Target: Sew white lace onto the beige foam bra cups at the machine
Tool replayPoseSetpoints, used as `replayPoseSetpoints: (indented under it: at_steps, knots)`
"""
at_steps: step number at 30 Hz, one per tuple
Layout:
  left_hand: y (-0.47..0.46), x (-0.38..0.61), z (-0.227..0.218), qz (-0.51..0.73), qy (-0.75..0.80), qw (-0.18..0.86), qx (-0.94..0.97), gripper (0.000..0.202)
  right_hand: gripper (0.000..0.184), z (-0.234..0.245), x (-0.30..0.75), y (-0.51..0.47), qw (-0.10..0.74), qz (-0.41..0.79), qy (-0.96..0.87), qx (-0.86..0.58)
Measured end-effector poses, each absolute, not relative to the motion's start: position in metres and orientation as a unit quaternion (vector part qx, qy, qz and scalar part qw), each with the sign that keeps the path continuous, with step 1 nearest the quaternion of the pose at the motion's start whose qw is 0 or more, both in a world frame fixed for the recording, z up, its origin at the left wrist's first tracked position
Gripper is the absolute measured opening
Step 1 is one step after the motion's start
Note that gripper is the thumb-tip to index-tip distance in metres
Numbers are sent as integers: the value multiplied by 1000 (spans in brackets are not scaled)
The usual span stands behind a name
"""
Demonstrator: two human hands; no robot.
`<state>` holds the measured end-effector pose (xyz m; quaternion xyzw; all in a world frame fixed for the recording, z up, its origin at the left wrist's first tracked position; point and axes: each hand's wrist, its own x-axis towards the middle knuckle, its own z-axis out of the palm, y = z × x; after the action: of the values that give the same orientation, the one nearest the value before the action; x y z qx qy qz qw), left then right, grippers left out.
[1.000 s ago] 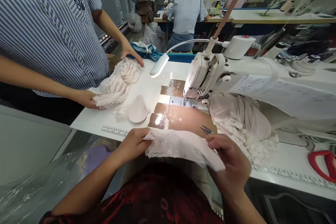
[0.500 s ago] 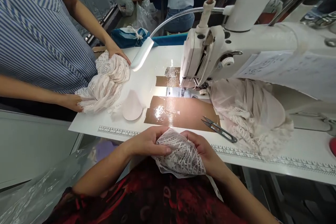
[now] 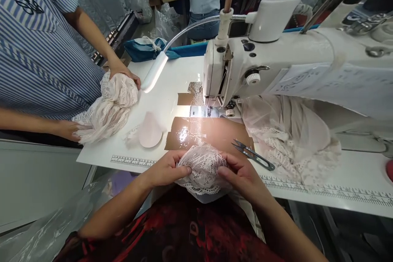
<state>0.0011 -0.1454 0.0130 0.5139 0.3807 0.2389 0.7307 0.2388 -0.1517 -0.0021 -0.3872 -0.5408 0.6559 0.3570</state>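
Note:
A cupped piece of pale pink lace fabric (image 3: 202,168) is stretched between my two hands at the table's front edge. My left hand (image 3: 172,168) pinches its left side, thumb on top. My right hand (image 3: 239,172) grips the right side, thumb pressed on the lace and fingers partly hidden behind it. Beyond my hands stands the white sewing machine (image 3: 264,61), its needle area lit by a lamp (image 3: 155,71). Thread snips (image 3: 253,154) lie to the right of my hands. Left of them rests a pale pink bra cup pad (image 3: 150,130).
More lace fabric (image 3: 291,139) is heaped under the machine arm. At left, a co-worker in a striped shirt (image 3: 39,49) holds a bundle of lace (image 3: 113,102) on the table. A printed ruler (image 3: 132,161) runs along the front edge. Brown tape (image 3: 211,131) covers part of the tabletop.
The lace in my hands has been turned and spread into a rounded cup, with its scalloped edge now facing me. My right thumb has come onto its front. The co-worker's bundle has shifted slightly left.

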Motion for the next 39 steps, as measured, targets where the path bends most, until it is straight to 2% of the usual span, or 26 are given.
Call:
replayPoseSetpoints:
  at_steps: [3, 6, 10, 12, 21, 30, 33, 39]
  knots:
    - [-142, 4, 24, 224, 355, 722, 550, 45, 26, 3, 234, -152, 330, 631, -566, -415]
    - [-137, 9, 39, 216, 386, 644, 624, 50, 26, 6, 226, -153, 323, 628, -564, -428]
    - [-132, 17, 48, 225, 439, 520, 698, 22, 24, 8, 220, -151, 343, 625, -554, -429]
    - [-132, 19, 46, 228, 443, 514, 698, 17, 24, 10, 218, -150, 356, 620, -551, -430]
    - [-130, 17, 41, 228, 422, 542, 690, 25, 19, 14, 213, -147, 409, 567, -576, -423]
    - [-123, 14, 42, 249, 404, 504, 721, 23, 18, 16, 209, -146, 404, 531, -603, -438]
    - [-121, 14, 40, 260, 390, 536, 702, 23, 20, 17, 209, -147, 393, 535, -601, -444]
    - [-122, 12, 27, 305, 384, 743, 456, 24, 26, 16, 206, -140, 346, 565, -596, -454]
